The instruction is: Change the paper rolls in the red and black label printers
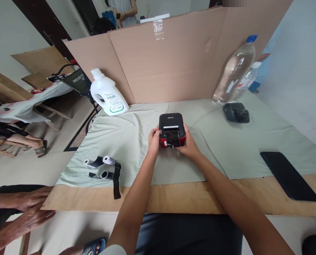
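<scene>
A small black-and-red portable label printer (171,120) rests on the cloth in the middle of the table. A dark strip (173,138) hangs over its front. My left hand (154,141) grips the printer's left side, thumb near the top edge. From the other side my right hand (191,145) holds its right edge and lower corner, with some fingers hidden beneath. To the left lie several small paper rolls (109,160), some with black strips, one strip (116,182) trailing over the table's bare edge.
A white jug (108,94) and clear bottles (236,69) stand before a cardboard screen (173,63). On the right are a black object (236,112) and a black phone-like slab (289,175). Another person's hands (30,209) rest by the table's left corner.
</scene>
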The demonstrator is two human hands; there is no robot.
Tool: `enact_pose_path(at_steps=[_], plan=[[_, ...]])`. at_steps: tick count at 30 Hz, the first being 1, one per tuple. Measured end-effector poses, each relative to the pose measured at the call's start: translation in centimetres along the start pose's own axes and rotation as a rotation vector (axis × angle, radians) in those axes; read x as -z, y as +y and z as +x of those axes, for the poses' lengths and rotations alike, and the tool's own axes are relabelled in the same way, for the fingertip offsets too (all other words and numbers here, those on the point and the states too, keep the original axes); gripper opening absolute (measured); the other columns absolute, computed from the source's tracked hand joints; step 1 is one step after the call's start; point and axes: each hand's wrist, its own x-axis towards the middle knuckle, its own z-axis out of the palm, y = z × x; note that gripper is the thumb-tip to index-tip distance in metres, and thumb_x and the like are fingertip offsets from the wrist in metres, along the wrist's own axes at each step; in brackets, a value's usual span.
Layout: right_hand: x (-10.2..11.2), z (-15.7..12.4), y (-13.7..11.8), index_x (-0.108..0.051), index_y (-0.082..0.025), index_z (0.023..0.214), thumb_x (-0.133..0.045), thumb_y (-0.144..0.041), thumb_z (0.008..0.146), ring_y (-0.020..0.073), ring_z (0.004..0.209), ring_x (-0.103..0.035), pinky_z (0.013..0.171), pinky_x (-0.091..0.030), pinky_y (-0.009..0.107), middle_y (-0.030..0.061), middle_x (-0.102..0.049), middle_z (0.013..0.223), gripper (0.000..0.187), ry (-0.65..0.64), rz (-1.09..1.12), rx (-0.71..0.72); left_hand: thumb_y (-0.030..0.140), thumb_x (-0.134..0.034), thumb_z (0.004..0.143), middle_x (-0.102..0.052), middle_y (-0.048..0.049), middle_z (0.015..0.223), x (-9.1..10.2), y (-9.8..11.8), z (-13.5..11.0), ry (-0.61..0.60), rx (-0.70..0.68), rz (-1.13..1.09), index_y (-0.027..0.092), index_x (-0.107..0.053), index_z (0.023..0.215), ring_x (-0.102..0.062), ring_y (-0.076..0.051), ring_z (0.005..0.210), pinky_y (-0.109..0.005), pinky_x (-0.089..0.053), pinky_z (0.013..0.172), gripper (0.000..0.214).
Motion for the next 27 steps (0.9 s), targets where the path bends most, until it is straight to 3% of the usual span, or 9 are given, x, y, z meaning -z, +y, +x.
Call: enact_pose_path(at_steps=[3,7,17,22,27], plan=[[0.3,0.2,0.2,-0.026,-0.03,0.166,-0.087,-0.045,0.075,0.0415,0.145,-0.052,0.119,-0.044,0.064,0.0161,-0.048,0.162,0.111,0.03,-0.011,-0.004,0.025,-0.063,0.078,-0.063,0.0026,0.081,-0.4,0.0,0.2,-0.003,0.042,-0.066,0.021,-0.063,0.089,-0.058,-0.012,0.071,-0.023,-0.047,0.071,0.011],[0.6,0.5,0.1,-0.03,-0.028,0.163,-0.089,-0.043,0.072,0.04,0.139,-0.057,0.116,-0.048,0.062,0.018,-0.049,0.161,0.11,0.018,-0.001,-0.021,0.026,-0.065,0.077,-0.058,0.0036,0.08,-0.8,-0.1,0.5,-0.021,0.03,-0.105,0.022,-0.058,0.089,-0.054,-0.011,0.069,-0.023,-0.047,0.071,0.014],[0.6,0.5,0.3,-0.022,-0.03,0.167,-0.087,-0.047,0.074,0.0394,0.155,-0.04,0.126,-0.037,0.064,0.0155,-0.034,0.171,0.115,0.001,-0.01,0.041,0.027,-0.064,0.078,-0.066,-0.0002,0.096,-1.0,-0.9,0.8,-0.036,-0.057,-0.149,0.023,-0.062,0.097,-0.062,-0.015,0.085,-0.026,-0.05,0.082,0.019],[1.2,0.2,0.1,-0.023,-0.035,0.17,-0.057,-0.053,0.095,0.0297,0.166,-0.017,0.136,-0.018,0.058,-0.0012,-0.018,0.18,0.084,-0.027,0.042,-0.003,0.028,-0.06,0.084,-0.071,-0.0027,0.105,-1.0,-1.5,0.2,-0.03,-0.081,-0.127,0.022,-0.066,0.104,-0.066,-0.017,0.099,-0.028,-0.052,0.092,0.022],[1.9,1.3,-0.5,-0.03,-0.034,0.169,-0.038,-0.065,0.1,0.027,0.165,-0.021,0.135,-0.022,0.053,-0.0035,-0.027,0.178,0.077,0.005,0.063,0.018,0.031,-0.07,0.086,-0.062,-0.0083,0.139,-1.0,-2.4,-0.8,0.014,-0.178,0.035,0.025,-0.063,0.128,-0.056,-0.024,0.135,-0.036,-0.043,0.117,0.042]])
